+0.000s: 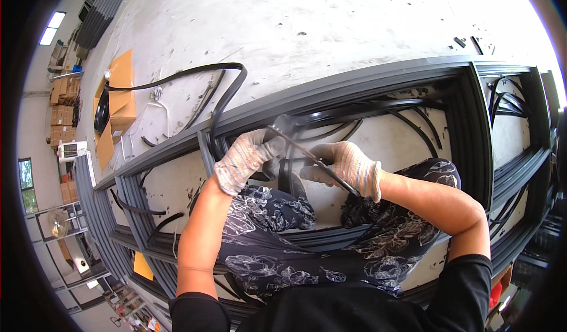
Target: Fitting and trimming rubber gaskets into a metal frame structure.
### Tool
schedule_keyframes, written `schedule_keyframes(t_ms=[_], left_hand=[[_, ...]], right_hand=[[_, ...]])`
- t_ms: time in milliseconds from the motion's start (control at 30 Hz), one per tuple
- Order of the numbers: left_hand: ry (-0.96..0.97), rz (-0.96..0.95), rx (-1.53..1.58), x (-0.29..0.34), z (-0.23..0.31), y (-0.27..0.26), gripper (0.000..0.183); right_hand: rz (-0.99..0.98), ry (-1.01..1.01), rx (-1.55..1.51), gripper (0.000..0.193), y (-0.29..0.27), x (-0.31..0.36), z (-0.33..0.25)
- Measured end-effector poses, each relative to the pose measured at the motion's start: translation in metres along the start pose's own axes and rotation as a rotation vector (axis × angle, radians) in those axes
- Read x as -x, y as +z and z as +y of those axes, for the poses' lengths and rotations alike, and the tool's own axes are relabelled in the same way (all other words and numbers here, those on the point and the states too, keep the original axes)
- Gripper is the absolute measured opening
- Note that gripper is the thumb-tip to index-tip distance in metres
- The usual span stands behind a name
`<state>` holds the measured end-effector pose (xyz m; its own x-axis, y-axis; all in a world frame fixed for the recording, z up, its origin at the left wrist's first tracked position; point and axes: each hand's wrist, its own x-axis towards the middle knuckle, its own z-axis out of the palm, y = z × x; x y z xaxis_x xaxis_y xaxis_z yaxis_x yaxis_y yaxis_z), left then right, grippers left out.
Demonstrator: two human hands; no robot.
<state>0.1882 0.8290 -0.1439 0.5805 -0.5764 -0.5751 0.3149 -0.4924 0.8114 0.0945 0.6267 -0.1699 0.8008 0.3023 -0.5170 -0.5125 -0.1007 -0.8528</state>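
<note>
Grey, ribbed frames lie stacked (331, 90) on the pale floor (354, 13), and the person's knees, in dark patterned trousers (266, 261), are bent between their rails. Two knit-gloved hands meet above that opening, near each other but not touching, with a thin dark rod (314, 158) slanting across the gap. The rod's long axis runs from upper left, at the fingertips of the left hand (245, 159), down to lower right, where it passes across the right hand (347, 163) towards the wrist. The right hand is closed about its lower part; the left has its thumb and fingers bunched at the upper end, but that end is blurred, so I cannot tell whether they pinch it or only rest against it. A flat black strip (227, 98) leaves the open cardboard box (122, 75) at far left, where a black coil (101, 113) sits, crosses the upper rail and drops just beside the left hand, so the left is clearly the nearer of the two to it. Beyond the right hand, loose curved black pieces (413, 128) lie on the floor inside the same opening.
</note>
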Motion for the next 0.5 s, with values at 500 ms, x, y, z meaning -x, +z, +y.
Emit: schedule_keyframes(t_ms=[500], left_hand=[[-0.108, -0.18, -0.021, -0.004, -0.003, -0.004, 0.049]], right_hand=[[0.02, -0.123, 0.054, 0.044, 0.007, -0.001, 0.01]])
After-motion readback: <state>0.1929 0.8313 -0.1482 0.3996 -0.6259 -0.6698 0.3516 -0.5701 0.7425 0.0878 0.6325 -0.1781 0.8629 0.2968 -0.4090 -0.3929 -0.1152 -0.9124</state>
